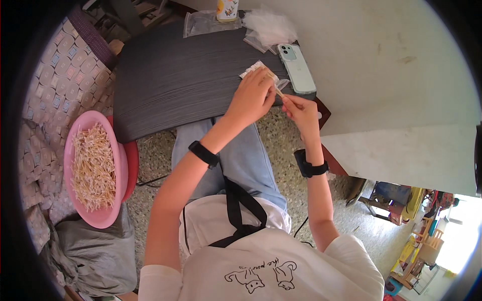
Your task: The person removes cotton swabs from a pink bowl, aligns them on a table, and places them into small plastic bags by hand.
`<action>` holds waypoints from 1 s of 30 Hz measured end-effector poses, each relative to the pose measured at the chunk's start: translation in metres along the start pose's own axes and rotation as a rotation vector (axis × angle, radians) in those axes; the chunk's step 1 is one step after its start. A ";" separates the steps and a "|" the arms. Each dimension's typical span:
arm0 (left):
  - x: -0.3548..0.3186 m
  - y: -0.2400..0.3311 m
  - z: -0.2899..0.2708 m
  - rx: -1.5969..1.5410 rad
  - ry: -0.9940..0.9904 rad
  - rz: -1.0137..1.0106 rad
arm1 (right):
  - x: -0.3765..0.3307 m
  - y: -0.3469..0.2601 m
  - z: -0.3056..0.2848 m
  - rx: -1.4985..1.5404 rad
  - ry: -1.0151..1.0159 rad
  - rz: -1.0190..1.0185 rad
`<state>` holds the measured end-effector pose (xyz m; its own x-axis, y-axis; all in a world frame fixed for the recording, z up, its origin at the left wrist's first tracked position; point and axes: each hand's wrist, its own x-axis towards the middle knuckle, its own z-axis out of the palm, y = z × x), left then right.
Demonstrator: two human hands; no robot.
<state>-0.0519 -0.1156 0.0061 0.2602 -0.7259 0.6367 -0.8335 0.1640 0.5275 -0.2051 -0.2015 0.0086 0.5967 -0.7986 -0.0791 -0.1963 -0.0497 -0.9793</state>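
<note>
Near the right front of the dark table [170,75], my left hand [251,95] is closed over a bundle of cotton swabs [257,66]. Their white tips fan out beyond its fingers. A bit of clear plastic bag [282,84] shows between my two hands. My right hand [300,111] pinches the thin stick ends that stick out toward it, just off the table's edge. How far the swabs sit inside the bag is hidden by my fingers. To the left, a pink basin [100,219] holds a heap of loose cotton swabs [94,168].
A pale green phone [303,72] lies at the table's right edge, close to my hands. Behind it are a pile of clear plastic bags [271,29], another flat bag [201,26] and a printed container [227,11]. A pale wall [381,65] rises on the right.
</note>
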 end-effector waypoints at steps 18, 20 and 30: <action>-0.019 -0.020 -0.008 -0.178 -0.259 -0.096 | 0.016 0.011 0.038 -0.041 0.052 -0.080; -0.019 -0.020 -0.009 -0.100 -0.273 -0.041 | 0.016 0.010 0.040 -0.071 0.065 -0.097; -0.022 -0.014 -0.010 -0.001 -0.359 0.008 | 0.022 0.002 0.048 -0.319 0.121 -0.155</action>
<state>-0.0413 -0.0950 -0.0098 0.0659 -0.9129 0.4027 -0.8342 0.1710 0.5242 -0.1546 -0.1902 -0.0039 0.5458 -0.8311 0.1068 -0.3548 -0.3447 -0.8691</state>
